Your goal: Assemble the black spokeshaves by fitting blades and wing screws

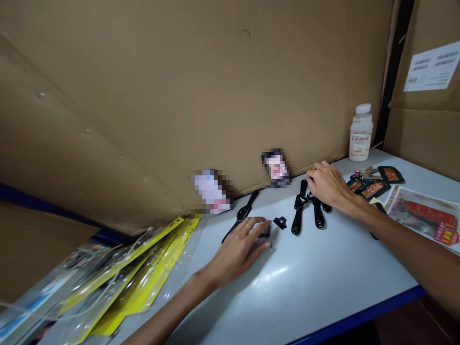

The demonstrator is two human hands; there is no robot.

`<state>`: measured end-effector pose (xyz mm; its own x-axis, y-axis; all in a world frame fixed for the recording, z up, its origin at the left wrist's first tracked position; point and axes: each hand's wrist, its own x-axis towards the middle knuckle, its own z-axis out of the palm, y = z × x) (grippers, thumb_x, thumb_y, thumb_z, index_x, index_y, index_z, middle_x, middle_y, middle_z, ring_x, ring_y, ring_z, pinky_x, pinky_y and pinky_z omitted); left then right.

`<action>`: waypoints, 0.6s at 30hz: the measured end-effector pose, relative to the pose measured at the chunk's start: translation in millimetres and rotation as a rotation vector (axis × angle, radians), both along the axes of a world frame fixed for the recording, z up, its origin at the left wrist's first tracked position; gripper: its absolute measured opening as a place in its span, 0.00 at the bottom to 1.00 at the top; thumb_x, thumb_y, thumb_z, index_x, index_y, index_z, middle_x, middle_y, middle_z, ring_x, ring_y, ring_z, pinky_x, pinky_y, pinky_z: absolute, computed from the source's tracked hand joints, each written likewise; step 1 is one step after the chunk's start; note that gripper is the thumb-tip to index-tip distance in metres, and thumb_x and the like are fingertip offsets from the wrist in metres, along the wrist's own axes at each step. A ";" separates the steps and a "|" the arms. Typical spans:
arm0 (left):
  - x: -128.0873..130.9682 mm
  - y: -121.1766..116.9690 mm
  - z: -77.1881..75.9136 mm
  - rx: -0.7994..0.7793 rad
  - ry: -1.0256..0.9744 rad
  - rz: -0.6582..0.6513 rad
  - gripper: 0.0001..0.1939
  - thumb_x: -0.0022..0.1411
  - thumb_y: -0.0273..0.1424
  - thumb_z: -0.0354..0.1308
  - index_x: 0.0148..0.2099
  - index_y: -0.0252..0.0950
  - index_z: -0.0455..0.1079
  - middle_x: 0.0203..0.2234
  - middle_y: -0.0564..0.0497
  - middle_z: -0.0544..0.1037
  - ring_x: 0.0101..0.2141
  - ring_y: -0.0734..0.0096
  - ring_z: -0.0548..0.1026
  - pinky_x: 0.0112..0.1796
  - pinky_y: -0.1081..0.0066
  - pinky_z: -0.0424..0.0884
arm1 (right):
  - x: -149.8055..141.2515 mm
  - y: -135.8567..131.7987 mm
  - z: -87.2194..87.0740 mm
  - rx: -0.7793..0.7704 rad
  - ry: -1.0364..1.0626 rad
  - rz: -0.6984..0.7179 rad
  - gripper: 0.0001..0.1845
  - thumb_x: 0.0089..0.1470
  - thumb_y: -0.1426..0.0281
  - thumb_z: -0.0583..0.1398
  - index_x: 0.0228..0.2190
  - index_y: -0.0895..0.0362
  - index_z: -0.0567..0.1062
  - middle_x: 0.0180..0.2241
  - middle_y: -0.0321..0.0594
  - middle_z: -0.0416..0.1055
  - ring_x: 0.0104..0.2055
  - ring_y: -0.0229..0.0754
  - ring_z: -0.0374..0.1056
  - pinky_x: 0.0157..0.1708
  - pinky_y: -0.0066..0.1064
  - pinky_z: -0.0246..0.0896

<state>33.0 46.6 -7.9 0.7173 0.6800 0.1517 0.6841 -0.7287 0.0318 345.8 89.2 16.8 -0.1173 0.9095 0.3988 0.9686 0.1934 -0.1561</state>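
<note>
- The left grip (pixel 235 248) hangs low over the bench (pixel 287 292), its thumb and fingers apart around a small dark piece (pixel 265 232); whether they grasp it or only reach around it, I cannot tell.
- A small black plate (pixel 280 222) lies just right of the left grip's fingertips, between the two grips.
- A black two-handled tool (pixel 243 212) lies at a slant just beyond the left grip, well apart from the right one.
- The right grip (pixel 327 184) has its fingers curled downward; they hide whatever is under them, so I cannot tell whether it grasps anything.
- A second black tool (pixel 299 202) lies just left of the right grip, its far end near the fingers.
- Another black handle (pixel 319 215) points out from below the right grip toward the person.
- Beyond and right of the right grip stands a white-capped bottle (pixel 361 134); yellow packaging (pixel 143 292) lies left of the left grip.
</note>
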 end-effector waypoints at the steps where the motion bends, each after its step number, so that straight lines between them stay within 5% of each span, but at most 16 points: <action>1: 4.2 -0.5 -1.5 -0.013 -0.017 -0.051 0.21 0.74 0.33 0.55 0.67 0.45 0.64 0.57 0.44 0.73 0.55 0.57 0.74 0.54 0.57 0.75 | 1.4 0.7 0.2 -0.006 -0.004 -0.012 0.15 0.66 0.72 0.55 0.40 0.59 0.82 0.44 0.51 0.76 0.50 0.54 0.67 0.47 0.40 0.60; 8: 14.4 39.0 -21.0 0.019 -0.084 -0.086 0.15 0.74 0.34 0.60 0.59 0.37 0.71 0.52 0.45 0.76 0.48 0.59 0.78 0.47 0.55 0.78 | 14.2 5.5 1.1 -0.087 -0.009 -0.098 0.14 0.68 0.73 0.55 0.41 0.59 0.81 0.47 0.52 0.76 0.55 0.53 0.68 0.49 0.39 0.65; 13: 19.3 68.0 -28.5 0.058 -0.103 -0.038 0.15 0.73 0.36 0.61 0.57 0.36 0.72 0.52 0.44 0.76 0.46 0.60 0.79 0.46 0.56 0.79 | 22.1 6.5 4.8 -0.201 0.005 -0.178 0.12 0.68 0.63 0.62 0.46 0.59 0.77 0.50 0.45 0.75 0.53 0.49 0.72 0.52 0.47 0.69; 18: 23.2 68.1 -27.1 0.110 -0.133 -0.004 0.15 0.73 0.36 0.61 0.57 0.36 0.72 0.52 0.45 0.77 0.46 0.60 0.79 0.45 0.57 0.79 | 25.0 8.5 -1.3 -0.287 0.035 -0.228 0.16 0.67 0.61 0.63 0.51 0.58 0.76 0.51 0.46 0.74 0.50 0.49 0.74 0.50 0.47 0.72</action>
<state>56.2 114.7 -35.0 0.6886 0.6512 0.3190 0.6761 -0.7356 0.0421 370.8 97.7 15.5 0.1106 0.9861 0.1241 0.9749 -0.0834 -0.2063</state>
